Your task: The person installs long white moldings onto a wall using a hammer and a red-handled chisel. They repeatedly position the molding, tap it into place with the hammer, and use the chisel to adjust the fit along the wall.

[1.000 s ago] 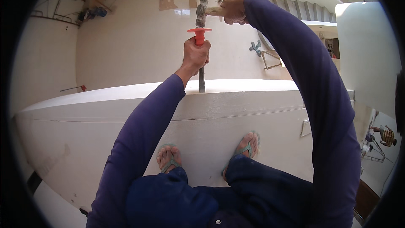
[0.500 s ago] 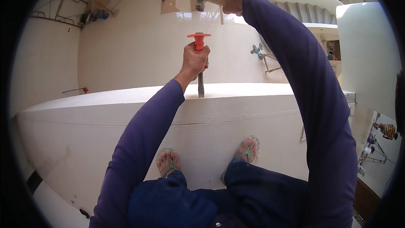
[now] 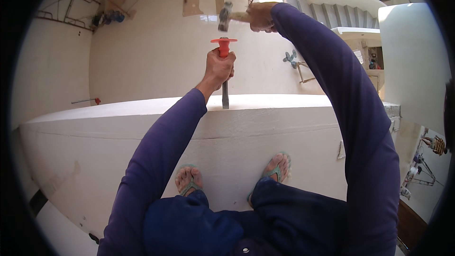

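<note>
My left hand (image 3: 219, 68) is wrapped round the red grip of a chisel (image 3: 225, 96), just below its round red hand guard. The chisel stands upright, its dark flat blade down at the top edge of the white wall (image 3: 279, 116). Above and to the right, my right hand (image 3: 262, 16) is closed on the wooden handle of a hammer (image 3: 225, 16). The hammer's metal head hangs a short gap above the chisel's struck end and looks slightly blurred. The blade's very tip meets the wall edge, and I cannot tell how deep it sits.
My feet in green flip-flops (image 3: 190, 180) stand on the white surface on the near side of the edge. Beyond lies a lower floor with metal scaffolding (image 3: 66, 16), boards (image 3: 192, 7) and a wooden stand (image 3: 305, 71). A curved staircase (image 3: 336, 15) rises at upper right. Another person (image 3: 435, 145) is far right.
The hammer in my right hand has come down toward the chisel's top. My left hand and the chisel stay in the same place.
</note>
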Action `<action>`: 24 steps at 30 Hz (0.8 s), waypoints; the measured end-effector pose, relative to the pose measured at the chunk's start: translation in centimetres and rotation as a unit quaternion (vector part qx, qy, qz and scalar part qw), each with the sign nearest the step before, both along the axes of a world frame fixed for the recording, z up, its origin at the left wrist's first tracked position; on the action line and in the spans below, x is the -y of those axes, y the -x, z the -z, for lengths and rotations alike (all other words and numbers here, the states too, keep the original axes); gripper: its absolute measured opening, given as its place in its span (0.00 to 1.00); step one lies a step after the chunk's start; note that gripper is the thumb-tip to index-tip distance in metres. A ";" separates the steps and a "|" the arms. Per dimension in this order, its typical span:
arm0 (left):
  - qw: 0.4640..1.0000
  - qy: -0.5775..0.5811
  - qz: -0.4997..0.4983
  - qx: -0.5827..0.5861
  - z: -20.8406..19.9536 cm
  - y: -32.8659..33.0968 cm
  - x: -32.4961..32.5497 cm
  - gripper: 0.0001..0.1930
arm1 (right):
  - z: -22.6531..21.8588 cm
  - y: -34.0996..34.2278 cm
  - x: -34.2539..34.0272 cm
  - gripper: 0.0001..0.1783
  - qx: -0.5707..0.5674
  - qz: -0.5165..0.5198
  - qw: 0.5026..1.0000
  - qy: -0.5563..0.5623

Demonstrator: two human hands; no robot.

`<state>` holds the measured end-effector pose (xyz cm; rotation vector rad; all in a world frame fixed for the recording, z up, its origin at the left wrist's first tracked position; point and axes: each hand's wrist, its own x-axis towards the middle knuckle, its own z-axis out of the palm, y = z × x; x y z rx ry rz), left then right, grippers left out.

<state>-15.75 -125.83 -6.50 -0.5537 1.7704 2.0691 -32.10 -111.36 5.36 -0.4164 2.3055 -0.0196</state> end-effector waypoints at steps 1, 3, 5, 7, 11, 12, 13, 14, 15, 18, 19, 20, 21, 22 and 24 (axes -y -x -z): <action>1.000 -0.009 0.008 -0.009 -0.4 0.6 -1.0 0.09 | -0.1 1.2 -0.8 0.20 -0.023 -0.083 0.995 -0.051; 1.000 -0.007 0.012 -0.011 -0.3 0.2 -1.0 0.09 | 0.2 2.0 -1.0 0.18 -0.054 -0.151 0.985 -0.070; 1.000 -0.005 0.018 -0.023 -0.3 0.5 -1.3 0.09 | -1.4 2.9 -1.9 0.18 -0.103 -0.048 0.994 -0.006; 1.000 -0.006 0.012 -0.011 -0.2 0.3 -1.1 0.09 | 1.2 2.7 -1.9 0.15 -0.160 0.140 0.968 0.134; 1.000 0.000 0.014 0.001 -0.1 0.0 -1.0 0.12 | 0.4 0.8 -0.6 0.17 -0.028 0.012 1.000 0.000; 1.000 0.001 0.013 -0.005 -0.1 0.2 -0.8 0.12 | -0.2 1.0 0.5 0.19 0.002 -0.112 0.988 -0.108; 1.000 -0.002 0.017 -0.009 -0.1 0.2 -1.1 0.12 | -0.1 1.7 0.4 0.21 -0.037 -0.163 0.981 -0.099; 1.000 -0.005 0.021 -0.012 -0.2 0.1 -1.2 0.12 | -0.1 2.3 0.2 0.23 -0.075 -0.213 0.970 -0.090; 1.000 -0.007 0.020 -0.007 -0.2 0.1 -1.2 0.12 | -0.2 2.4 -1.2 0.23 -0.073 -0.085 0.994 -0.011; 1.000 -0.004 0.013 0.005 -0.4 0.2 -1.2 0.11 | 0.9 1.4 -1.7 0.21 -0.128 0.206 0.962 0.125; 1.000 0.002 0.011 0.007 -0.3 0.1 -1.2 0.11 | 0.5 0.7 -1.4 0.20 -0.073 0.133 0.986 0.069; 1.000 0.009 0.007 0.007 -0.2 0.2 -1.0 0.11 | -0.3 0.2 -1.0 0.20 -0.019 0.055 0.998 0.014; 1.000 0.006 0.004 0.002 -0.2 0.3 -0.7 0.11 | -1.0 -0.1 -0.5 0.20 0.035 -0.023 0.998 -0.042; 1.000 0.000 0.005 -0.004 -0.2 0.4 -0.8 0.11 | -1.3 0.4 -0.6 0.20 0.004 -0.080 0.995 -0.059; 1.000 -0.005 0.009 -0.011 0.0 0.5 -1.0 0.11 | -0.8 1.9 -0.8 0.19 -0.051 -0.190 0.976 -0.093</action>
